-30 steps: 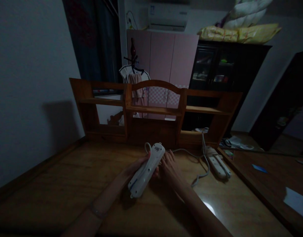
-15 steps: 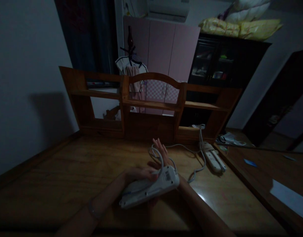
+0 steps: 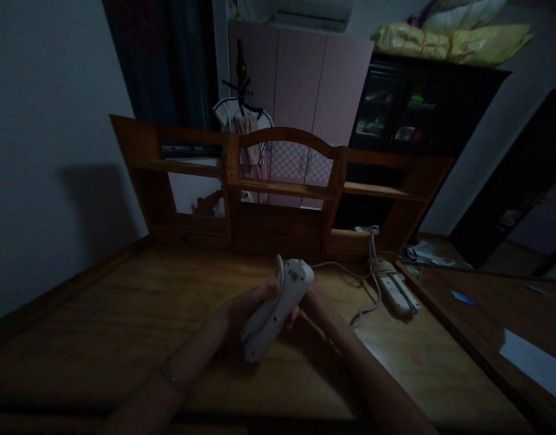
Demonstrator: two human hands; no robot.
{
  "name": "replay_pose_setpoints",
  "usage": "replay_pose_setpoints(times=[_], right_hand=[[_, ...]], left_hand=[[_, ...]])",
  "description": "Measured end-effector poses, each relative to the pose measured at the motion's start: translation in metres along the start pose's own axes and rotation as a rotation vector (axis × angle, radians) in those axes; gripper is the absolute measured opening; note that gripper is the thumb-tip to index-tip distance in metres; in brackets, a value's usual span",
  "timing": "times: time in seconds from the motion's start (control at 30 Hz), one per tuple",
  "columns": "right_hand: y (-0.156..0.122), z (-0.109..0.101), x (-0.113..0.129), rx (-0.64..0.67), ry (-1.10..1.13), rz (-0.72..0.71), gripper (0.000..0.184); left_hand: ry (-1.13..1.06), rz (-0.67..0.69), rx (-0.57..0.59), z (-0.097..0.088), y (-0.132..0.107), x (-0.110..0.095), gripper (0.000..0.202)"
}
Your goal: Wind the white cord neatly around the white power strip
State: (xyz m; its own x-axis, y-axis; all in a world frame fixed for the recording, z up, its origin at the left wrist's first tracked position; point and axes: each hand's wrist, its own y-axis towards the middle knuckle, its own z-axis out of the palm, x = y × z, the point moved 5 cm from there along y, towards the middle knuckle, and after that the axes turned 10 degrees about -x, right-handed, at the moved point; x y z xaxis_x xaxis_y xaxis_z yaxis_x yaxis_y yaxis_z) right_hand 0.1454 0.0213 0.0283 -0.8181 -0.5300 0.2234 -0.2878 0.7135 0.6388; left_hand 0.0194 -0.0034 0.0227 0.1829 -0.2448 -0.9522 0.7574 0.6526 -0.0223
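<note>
A white power strip (image 3: 278,305) is held above the wooden desk (image 3: 124,326), tilted with its cable end pointing away from me. My left hand (image 3: 248,305) grips its left side, fingers wrapped around the body. My right hand (image 3: 311,305) sits just behind and to the right of the strip, mostly hidden by it, touching its far side. The strip's white cable (image 3: 350,275) loops over its top end and trails right across the desk.
A second white power strip (image 3: 398,290) lies at the desk's right edge. A wooden shelf unit (image 3: 282,193) stands along the back. Behind it are a pink wardrobe and a dark cabinet. Papers (image 3: 531,362) lie on a surface at right.
The power strip has turned from lying sideways across my hands to pointing away again. My right hand, open and raised half a second ago, has dropped behind the strip.
</note>
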Motion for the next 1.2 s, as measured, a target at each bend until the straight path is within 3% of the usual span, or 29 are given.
replay_pose_setpoints(times=[0.17,0.37,0.5,0.83,1.07,1.2], right_hand=[[0.001,-0.02,-0.012,-0.145,-0.165,0.033,0.023],[-0.001,-0.034,-0.02,-0.317,-0.198,0.12,0.03],[-0.005,-0.029,-0.014,-0.279,-0.183,0.086,0.032],[-0.017,-0.006,0.013,-0.094,-0.099,-0.042,0.033],[-0.016,-0.011,0.022,-0.087,-0.096,-0.109,0.032],[-0.016,-0.011,0.02,-0.096,-0.087,-0.086,0.031]], left_hand=[[-0.21,0.03,-0.335,-0.035,0.006,-0.01,0.059],[-0.065,0.109,-0.449,-0.045,0.009,-0.018,0.048],[0.064,0.191,-0.531,-0.05,0.011,-0.022,0.048],[0.258,0.345,-0.9,-0.076,0.007,-0.03,0.056],[0.384,0.391,-0.949,-0.075,0.002,-0.033,0.06],[0.601,0.43,-1.044,-0.074,-0.004,-0.04,0.06]])
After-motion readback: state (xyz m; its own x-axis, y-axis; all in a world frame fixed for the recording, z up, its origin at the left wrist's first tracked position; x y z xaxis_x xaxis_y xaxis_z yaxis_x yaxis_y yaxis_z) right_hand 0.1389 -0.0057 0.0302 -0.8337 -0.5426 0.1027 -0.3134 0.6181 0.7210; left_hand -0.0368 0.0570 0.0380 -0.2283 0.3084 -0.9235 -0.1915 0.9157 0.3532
